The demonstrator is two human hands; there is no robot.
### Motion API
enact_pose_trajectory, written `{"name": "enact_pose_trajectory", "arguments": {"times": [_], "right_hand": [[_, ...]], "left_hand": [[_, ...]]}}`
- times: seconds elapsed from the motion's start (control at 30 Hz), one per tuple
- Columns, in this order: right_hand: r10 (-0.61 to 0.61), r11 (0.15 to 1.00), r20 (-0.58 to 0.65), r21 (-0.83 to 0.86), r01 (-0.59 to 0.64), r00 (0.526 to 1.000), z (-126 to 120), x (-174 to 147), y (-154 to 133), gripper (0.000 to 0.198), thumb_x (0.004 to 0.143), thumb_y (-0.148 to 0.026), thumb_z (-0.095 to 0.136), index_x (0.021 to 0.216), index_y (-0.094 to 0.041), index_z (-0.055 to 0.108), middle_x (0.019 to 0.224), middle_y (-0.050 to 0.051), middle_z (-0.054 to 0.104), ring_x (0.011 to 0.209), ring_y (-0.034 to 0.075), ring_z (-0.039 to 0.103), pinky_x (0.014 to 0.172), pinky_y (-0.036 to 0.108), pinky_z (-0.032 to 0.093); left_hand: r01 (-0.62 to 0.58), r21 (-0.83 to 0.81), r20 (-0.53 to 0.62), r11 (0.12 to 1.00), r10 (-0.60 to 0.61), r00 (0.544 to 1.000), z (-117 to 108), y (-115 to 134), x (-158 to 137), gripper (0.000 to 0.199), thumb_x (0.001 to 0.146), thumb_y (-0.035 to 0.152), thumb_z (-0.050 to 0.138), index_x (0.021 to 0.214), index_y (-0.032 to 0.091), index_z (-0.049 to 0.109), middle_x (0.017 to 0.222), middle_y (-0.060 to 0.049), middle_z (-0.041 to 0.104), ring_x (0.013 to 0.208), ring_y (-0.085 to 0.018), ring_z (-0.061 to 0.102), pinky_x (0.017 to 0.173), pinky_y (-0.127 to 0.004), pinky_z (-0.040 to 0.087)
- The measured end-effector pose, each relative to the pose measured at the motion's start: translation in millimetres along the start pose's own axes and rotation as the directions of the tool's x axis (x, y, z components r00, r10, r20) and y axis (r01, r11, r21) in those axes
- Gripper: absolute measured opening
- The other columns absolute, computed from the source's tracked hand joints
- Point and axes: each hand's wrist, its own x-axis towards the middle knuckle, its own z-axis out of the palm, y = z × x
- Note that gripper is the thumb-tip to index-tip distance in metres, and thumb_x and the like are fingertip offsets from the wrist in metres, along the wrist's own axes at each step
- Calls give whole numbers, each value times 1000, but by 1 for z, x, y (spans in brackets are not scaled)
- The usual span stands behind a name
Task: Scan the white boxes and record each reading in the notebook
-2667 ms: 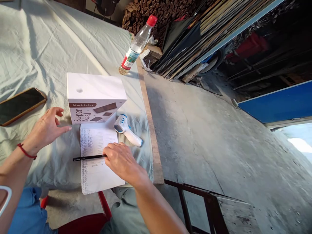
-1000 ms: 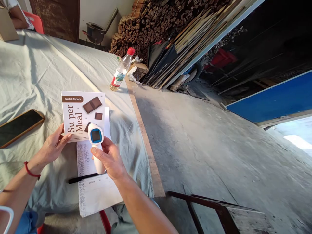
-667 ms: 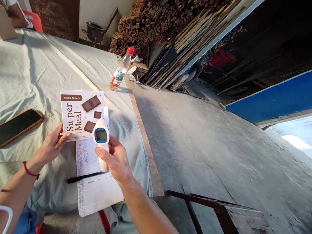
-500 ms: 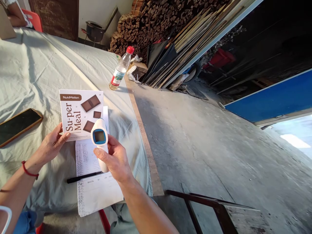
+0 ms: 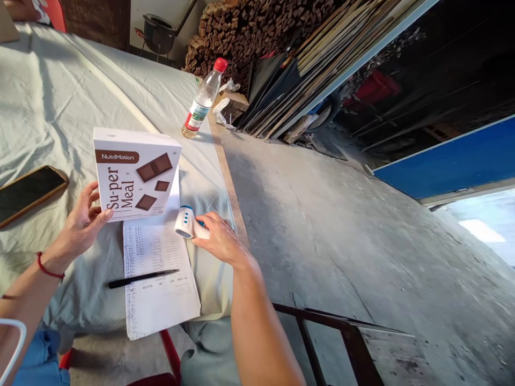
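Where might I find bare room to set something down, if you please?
Bare tablecloth stretches widest beyond the box and phone, left of the bottle; a narrower strip separates phone from box. It's crowded nearer: left hand at the box, right hand gripping the thermometer, pen across the notebook.

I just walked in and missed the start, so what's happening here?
A person's right hand grips a white handheld thermometer by the notebook's right edge. The left hand holds the lower left corner of an upright NutriMotion box. A black pen lies across the page, and a phone lies to the left.
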Motion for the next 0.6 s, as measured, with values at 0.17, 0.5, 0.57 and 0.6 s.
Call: {"name": "enact_pose_trajectory", "arguments": {"times": [0.17,0.5,0.57,0.6], "right_hand": [[-79,994,-123,-89,69,989,0,-12,-10,44,76,-19,79,118,-23,67,119,9,60,115,30,56,96,43,44],[-468,862,272,-67,502,841,30,-44,-67,21,85,-6,64,67,-17,68,72,2,66,71,15,57,72,31,37],[-513,858,200,72,509,835,29,-42,-60,19,79,-4,62,66,-18,66,66,-1,64,63,13,55,65,28,36],[-526,847,143,183,500,838,28,-40,-56,17,77,-6,62,67,-18,65,64,-2,63,59,11,54,62,27,36]], "left_hand": [[-76,192,60,979,65,996,-1,-4,3,63,86,51,64,140,30,38,131,-10,58,119,-32,60,100,-51,52],[18,722,-81,692,59,995,-3,-4,-13,28,83,52,58,83,25,48,90,-9,63,87,-32,59,81,-49,45],[96,772,-60,628,-78,995,-4,1,-19,32,83,49,57,67,25,43,68,-4,56,65,-24,54,61,-38,38],[115,783,-31,611,-146,989,-4,3,-21,35,83,48,57,62,24,42,60,-2,52,58,-22,50,57,-35,33]]}}
